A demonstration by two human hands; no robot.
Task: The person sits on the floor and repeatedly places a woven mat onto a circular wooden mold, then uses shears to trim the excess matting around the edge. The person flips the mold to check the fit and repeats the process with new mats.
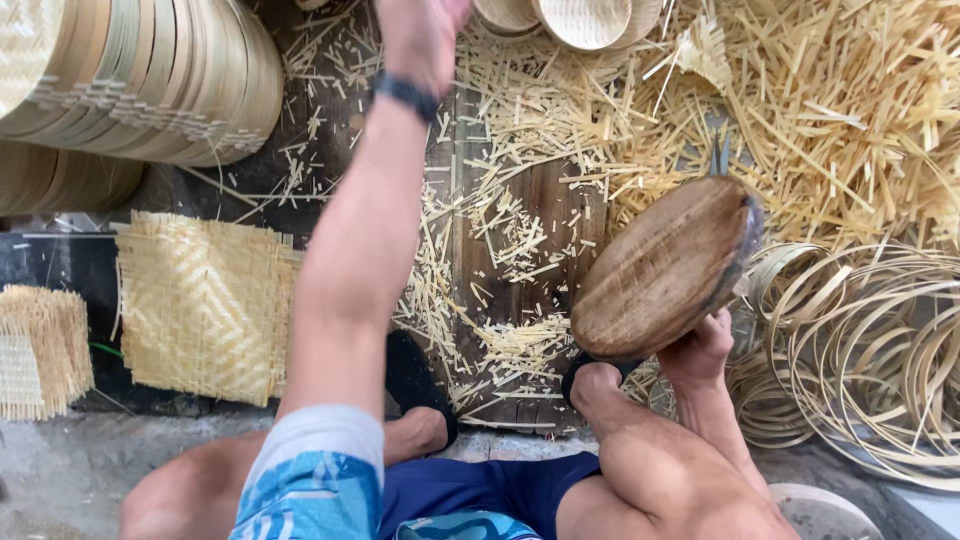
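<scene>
- Scanning left to right: woven bamboo mat [205, 305] lies flat at 9 o'clock.
- Left hand [420, 35] raised to 12 o'clock, cropped; grip state cannot tell.
- Right hand [700, 352] grips round wooden mould [660, 270] from below; mould tilted, long axis toward 1 o'clock.
- Bamboo hoops [860, 340] at 3 o'clock.

Bare dark boards [520, 215] lie open between woven mat [205, 305] and bamboo hoops [870, 340], littered with offcuts [520, 340].
</scene>
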